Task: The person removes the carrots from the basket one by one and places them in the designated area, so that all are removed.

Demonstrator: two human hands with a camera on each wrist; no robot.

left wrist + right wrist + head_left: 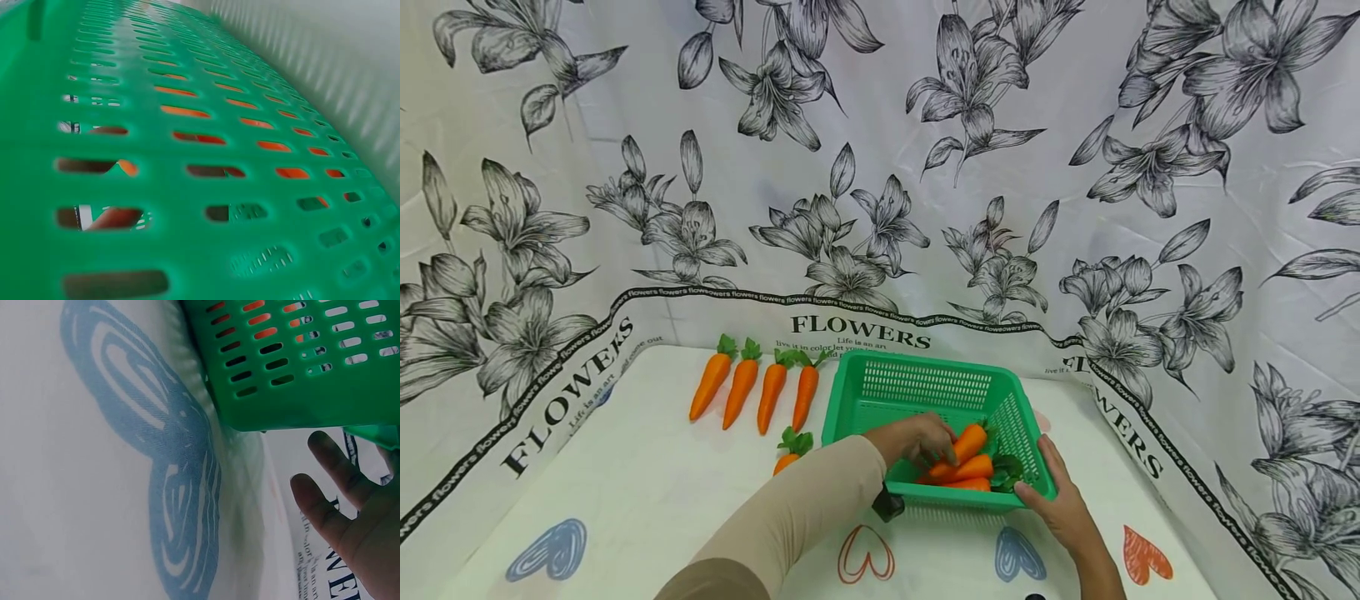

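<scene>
A green plastic basket [925,364] with slotted walls stands on the white cloth. My left hand [925,440] reaches inside it over the front wall, curled fingers on an orange carrot [967,443] with green leaves. More carrots [973,468] lie beneath and beside that one, their leaves toward the right wall. At the basket's front right corner, my right hand [1062,500] holds the rim between thumb and fingers. Two of its fingers [322,509] extend apart from the basket in the right wrist view. Through the slots in the left wrist view, bits of orange carrot [184,111] show.
Left of the basket, several carrots [772,392] lie in a row, leaves away from me. Another carrot [786,461] sits nearer, partly hidden by my left sleeve [805,508]. A flower-printed curtain [850,250] rises behind and at both sides. Printed hearts [553,550] mark the cloth.
</scene>
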